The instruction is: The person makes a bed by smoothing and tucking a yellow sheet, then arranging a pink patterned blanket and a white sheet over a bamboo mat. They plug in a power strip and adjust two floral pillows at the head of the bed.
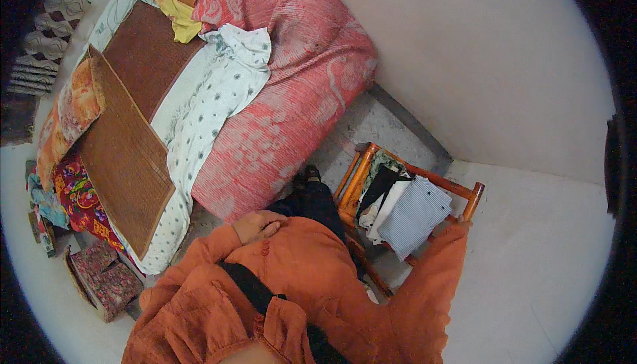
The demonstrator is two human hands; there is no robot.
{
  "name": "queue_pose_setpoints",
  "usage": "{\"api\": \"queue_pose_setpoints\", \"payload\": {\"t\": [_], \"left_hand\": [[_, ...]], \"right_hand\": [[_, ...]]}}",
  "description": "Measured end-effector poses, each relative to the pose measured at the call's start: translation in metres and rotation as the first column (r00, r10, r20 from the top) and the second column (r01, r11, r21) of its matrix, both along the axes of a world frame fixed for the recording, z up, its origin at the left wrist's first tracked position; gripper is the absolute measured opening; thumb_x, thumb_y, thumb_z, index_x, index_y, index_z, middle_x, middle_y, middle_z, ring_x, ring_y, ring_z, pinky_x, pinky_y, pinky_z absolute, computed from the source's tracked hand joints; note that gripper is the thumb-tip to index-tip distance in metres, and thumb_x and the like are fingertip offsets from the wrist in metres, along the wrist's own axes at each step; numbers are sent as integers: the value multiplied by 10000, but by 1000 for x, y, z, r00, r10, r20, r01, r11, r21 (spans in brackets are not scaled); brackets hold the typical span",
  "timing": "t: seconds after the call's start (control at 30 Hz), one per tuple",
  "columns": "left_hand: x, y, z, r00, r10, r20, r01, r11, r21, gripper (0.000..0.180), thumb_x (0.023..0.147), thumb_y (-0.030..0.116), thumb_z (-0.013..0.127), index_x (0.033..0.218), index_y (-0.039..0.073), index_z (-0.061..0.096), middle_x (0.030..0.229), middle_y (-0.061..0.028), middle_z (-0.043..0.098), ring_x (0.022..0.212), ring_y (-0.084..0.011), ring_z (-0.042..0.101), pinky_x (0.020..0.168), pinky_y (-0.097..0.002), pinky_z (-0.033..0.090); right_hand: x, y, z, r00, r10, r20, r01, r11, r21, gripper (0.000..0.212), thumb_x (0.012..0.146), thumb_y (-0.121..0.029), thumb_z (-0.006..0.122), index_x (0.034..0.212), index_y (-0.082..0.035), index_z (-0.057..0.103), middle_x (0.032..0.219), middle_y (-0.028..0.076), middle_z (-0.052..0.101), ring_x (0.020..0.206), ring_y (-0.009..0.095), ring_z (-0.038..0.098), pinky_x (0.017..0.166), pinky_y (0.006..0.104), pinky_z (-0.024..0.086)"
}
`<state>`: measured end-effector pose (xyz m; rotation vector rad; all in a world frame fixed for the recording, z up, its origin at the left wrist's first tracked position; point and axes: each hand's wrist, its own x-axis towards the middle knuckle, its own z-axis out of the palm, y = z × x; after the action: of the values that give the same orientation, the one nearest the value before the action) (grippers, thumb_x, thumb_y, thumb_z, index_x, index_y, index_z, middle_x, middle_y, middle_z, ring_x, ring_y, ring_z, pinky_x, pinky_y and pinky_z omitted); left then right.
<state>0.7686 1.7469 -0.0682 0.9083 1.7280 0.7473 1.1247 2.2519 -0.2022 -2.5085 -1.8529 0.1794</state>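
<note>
The left hand [260,227] lies over the front of the orange garment [298,248], its fingers loosely bent, though how far open its grip is and whether it has hold of anything cannot be told. The right sleeve [428,284] reaches to the corner of a wooden stand [358,178], where the right hand cannot be made out, nor its grip. On that stand lies a striped cloth [415,215], beside white [390,210] and black cloths [381,183], near the bed's red blanket [265,138].
</note>
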Motion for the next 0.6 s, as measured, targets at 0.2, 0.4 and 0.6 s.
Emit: {"api": "queue_pose_setpoints", "payload": {"t": [0.2, 0.4, 0.6], "left_hand": [[-8, 13, 12, 998, -64, -14, 64, 998, -9, 299, 879, 207, 423, 1086, 43, 562, 1036, -159, 586, 942, -303, 570, 835, -371, 448], [-25, 20, 4, 995, -71, -70, 75, 995, 68, 298, 867, 201, 435, 1098, 64, 563, 1028, -144, 593, 928, -293, 576, 817, -380, 452], [-53, 33, -23, 989, -51, -136, 72, 986, 151, 311, 860, 218, 428, 1100, 70, 560, 1032, -160, 589, 932, -316, 564, 828, -394, 434]], "right_hand": [[7, -3, 7, 998, -53, 46, 51, 998, 30, 323, 779, -249, 584, 984, -9, 517, 1054, 198, 550, 893, 392, 536, 761, 439, 453], [-48, -2, 38, 990, 98, 101, -122, 956, 267, 345, 767, -213, 584, 1028, -1, 510, 1067, 208, 540, 918, 391, 530, 790, 437, 444], [-204, 41, -84, 630, 754, -186, -659, 646, 387, 474, 758, -154, 580, 1176, 4, 423, 1057, 175, 523, 993, 284, 504, 847, 366, 412]]}}
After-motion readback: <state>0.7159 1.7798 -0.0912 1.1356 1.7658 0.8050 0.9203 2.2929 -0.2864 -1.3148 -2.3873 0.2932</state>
